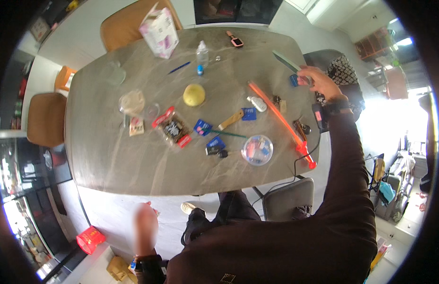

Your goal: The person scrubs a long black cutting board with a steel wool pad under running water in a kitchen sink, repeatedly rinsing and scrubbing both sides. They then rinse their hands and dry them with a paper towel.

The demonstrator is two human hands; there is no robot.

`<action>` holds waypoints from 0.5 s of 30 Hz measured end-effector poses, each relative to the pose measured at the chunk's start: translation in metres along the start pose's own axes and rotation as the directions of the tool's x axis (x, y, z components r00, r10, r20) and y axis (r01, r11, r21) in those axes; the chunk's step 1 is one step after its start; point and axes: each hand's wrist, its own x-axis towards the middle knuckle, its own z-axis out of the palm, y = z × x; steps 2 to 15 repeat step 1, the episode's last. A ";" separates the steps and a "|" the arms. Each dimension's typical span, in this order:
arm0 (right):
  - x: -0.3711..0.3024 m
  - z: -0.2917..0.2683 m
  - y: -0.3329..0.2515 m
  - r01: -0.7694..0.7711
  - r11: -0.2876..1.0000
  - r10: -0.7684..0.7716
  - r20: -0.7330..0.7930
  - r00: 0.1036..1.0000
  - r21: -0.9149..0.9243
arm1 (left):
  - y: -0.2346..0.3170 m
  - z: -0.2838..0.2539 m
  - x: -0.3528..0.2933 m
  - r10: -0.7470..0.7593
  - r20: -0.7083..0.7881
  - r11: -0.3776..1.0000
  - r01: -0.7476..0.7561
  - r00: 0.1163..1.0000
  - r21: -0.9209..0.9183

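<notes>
At the far right end of the table, my right hand [319,83] is closed around the handle end of a knife [285,60]. Its long greenish-grey blade points away to the far left over the tabletop. Just beneath the fingers lies a small blue packet [293,80]. My left hand [144,221] hangs low beside the near edge of the table [120,175], over the floor; it is smeared by motion, so its fingers and anything in them are unclear. A round yellow fruit [194,95] sits near the table's middle.
An orange toy sword [278,116] lies along the right side, beside a round clear tub [257,150] of small packets. A snack bag [173,128], blue sachets, a clear bottle [202,54], a watch [236,41] and a white-purple box [160,35] stand or lie elsewhere. Chairs surround the table.
</notes>
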 end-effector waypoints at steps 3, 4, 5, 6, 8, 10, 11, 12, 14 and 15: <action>-0.020 0.011 -0.009 0.030 0.998 -0.026 0.071 0.997 -0.051 | -0.011 -0.014 -0.008 -0.015 -0.003 0.999 0.015 1.000 -0.043; -0.020 0.011 -0.009 0.030 0.998 -0.026 0.071 0.997 -0.051 | -0.011 -0.014 -0.008 -0.015 -0.003 0.999 0.015 1.000 -0.043; -0.020 0.011 -0.009 0.030 0.998 -0.026 0.071 0.997 -0.051 | -0.011 -0.014 -0.008 -0.015 -0.003 0.999 0.015 1.000 -0.043; -0.020 0.011 -0.009 0.030 0.998 -0.026 0.071 0.997 -0.051 | -0.011 -0.014 -0.008 -0.015 -0.003 0.999 0.015 1.000 -0.043; -0.020 0.011 -0.009 0.030 0.998 -0.026 0.071 0.997 -0.051 | -0.011 -0.014 -0.008 -0.015 -0.003 0.999 0.015 1.000 -0.043; -0.020 0.011 -0.009 0.030 0.998 -0.026 0.071 0.997 -0.051 | -0.011 -0.014 -0.008 -0.015 -0.003 0.999 0.015 1.000 -0.043; -0.020 0.011 -0.009 0.030 0.998 -0.026 0.071 0.997 -0.051 | -0.011 -0.014 -0.008 -0.015 -0.003 0.999 0.015 1.000 -0.043; -0.020 0.011 -0.009 0.030 0.998 -0.026 0.071 0.997 -0.051 | -0.011 -0.014 -0.008 -0.015 -0.003 0.999 0.015 1.000 -0.043; -0.020 0.011 -0.009 0.030 0.998 -0.026 0.071 0.997 -0.051 | -0.011 -0.014 -0.008 -0.015 -0.003 0.999 0.015 1.000 -0.043; -0.020 0.011 -0.009 0.030 0.998 -0.026 0.071 0.997 -0.051 | -0.011 -0.014 -0.008 -0.015 -0.003 0.999 0.015 1.000 -0.043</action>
